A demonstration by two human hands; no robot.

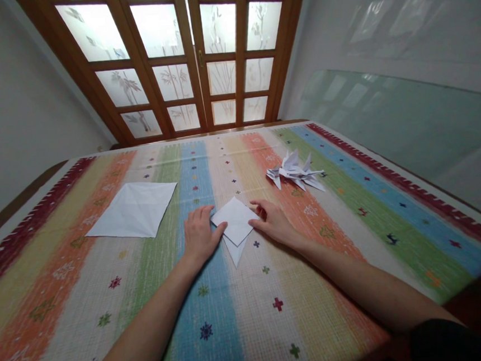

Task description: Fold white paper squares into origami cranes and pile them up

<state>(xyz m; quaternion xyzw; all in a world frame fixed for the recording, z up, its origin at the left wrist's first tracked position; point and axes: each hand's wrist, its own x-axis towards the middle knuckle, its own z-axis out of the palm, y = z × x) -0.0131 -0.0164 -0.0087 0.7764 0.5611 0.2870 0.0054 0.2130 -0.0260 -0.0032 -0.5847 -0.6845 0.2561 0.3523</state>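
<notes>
A white sheet of folded paper (236,219) lies in front of me, its top layer a diamond and a pointed flap showing below it. My left hand (202,231) is at its left corner, the thumb on top and the fingers by the edge. At the right corner my right hand (271,220) pinches the paper between thumb and curled fingers. What the fingertips do under the paper is hidden.
To the left lies a flat white sheet of paper (136,209) with creases. Several folded paper cranes (293,170) sit clustered at the right. A striped tablecloth (252,320) covers the table. Wooden glazed doors (196,61) stand beyond its far edge, walls on both sides.
</notes>
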